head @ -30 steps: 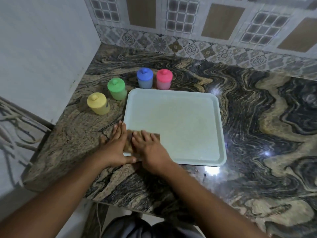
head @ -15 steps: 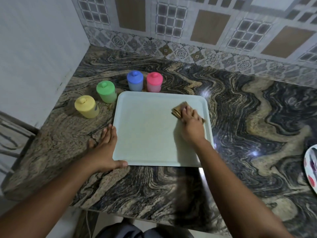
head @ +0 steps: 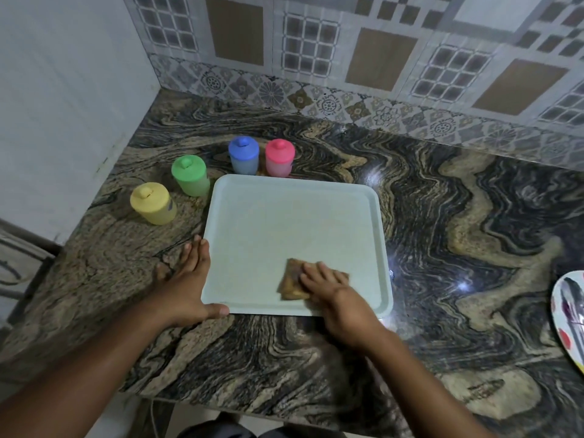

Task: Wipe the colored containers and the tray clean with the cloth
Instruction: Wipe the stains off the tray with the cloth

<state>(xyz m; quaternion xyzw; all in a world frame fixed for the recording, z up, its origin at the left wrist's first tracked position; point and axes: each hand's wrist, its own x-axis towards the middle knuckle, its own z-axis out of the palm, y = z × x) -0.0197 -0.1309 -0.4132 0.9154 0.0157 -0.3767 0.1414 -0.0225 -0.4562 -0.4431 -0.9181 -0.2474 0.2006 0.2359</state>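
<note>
The swirled black-and-tan polished stone countertop [head: 442,248] gleams glossy, with glare spots at 3 o'clock of the pale smooth matt plastic tray [head: 284,216]. The folded brown cloth [head: 292,279] looks coarse; 4 coloured plastic lidded containers [head: 191,175] look matt.

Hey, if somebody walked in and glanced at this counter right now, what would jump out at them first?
Probably the pale tray in the middle of the swirly marble counter, with the right hand pressing a brown cloth flat near its front edge while the left hand steadies its left rim. Next, the four bright lidded containers curving round the tray's far-left corner: yellow, green, blue and pink.
</note>
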